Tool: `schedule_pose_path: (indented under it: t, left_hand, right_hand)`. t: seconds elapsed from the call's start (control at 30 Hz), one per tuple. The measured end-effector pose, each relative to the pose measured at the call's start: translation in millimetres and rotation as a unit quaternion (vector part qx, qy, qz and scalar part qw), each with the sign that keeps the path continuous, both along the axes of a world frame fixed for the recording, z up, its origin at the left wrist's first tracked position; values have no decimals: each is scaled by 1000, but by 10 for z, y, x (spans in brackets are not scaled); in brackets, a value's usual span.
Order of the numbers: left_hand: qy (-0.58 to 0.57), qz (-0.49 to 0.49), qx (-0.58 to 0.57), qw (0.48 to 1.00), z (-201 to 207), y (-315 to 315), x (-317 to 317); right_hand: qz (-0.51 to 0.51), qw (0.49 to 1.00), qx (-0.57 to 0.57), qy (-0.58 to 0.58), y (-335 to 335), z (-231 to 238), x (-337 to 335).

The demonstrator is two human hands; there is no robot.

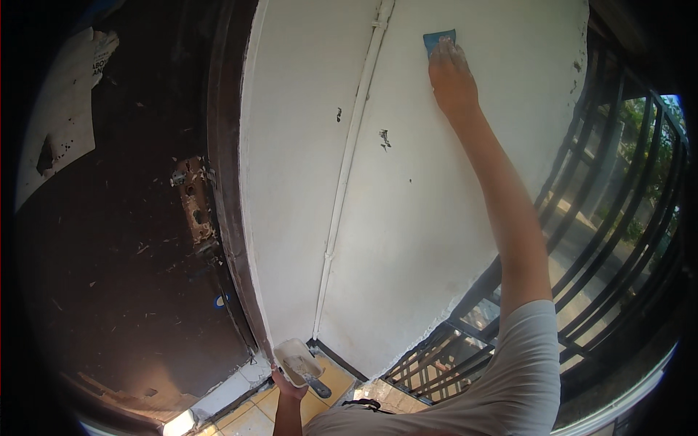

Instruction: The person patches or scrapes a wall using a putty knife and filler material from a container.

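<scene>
The blue sanding block (438,39) is pressed flat against the white wall (422,203) high up, near the wall's upper right corner, with the right hand (451,76) spread over its lower edge and the fingers clasping it from below; the right arm stretches up at full reach. Low down, near the wall's bottom edge, the left hand (285,383) is closed around a small white tub (297,359) of pale filler, with a putty knife (314,383) resting in it, blade end inside and dark handle sticking out toward the tiled floor (334,378). As a judgement from the surface: most of the wall already reads as smooth and evenly white, so the patching looks largely done, but two dark chipped spots (384,138) remain just right of the thin white conduit (349,167) that runs from top to bottom of the wall, and the right edge shows ragged flakes, so those still appear to need attention. To the left of the wall stands a dark brown door (123,240) with a worn lock plate (195,207) and scattered white flecks; to the right, black railing bars (618,218) give onto greenery outside.
</scene>
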State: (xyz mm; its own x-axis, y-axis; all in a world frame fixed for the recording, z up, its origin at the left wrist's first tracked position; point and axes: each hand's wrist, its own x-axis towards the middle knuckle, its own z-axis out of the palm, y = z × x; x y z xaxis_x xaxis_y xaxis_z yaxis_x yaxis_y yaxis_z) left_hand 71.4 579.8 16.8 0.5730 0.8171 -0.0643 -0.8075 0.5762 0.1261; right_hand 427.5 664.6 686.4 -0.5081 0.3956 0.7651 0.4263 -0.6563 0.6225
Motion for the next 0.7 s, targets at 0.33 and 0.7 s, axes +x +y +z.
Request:
schedule_pose_path:
  t: [0.33,0.7]
  left_hand:
    - [28,-3,4,1000,-254,33,-10]
    - [42,-54,7,998,-226,-41,-11]
  right_hand:
    - [17,998,-52,32,-194,83,13]
    - [192,916,-321,148,-351,-1147,-491]
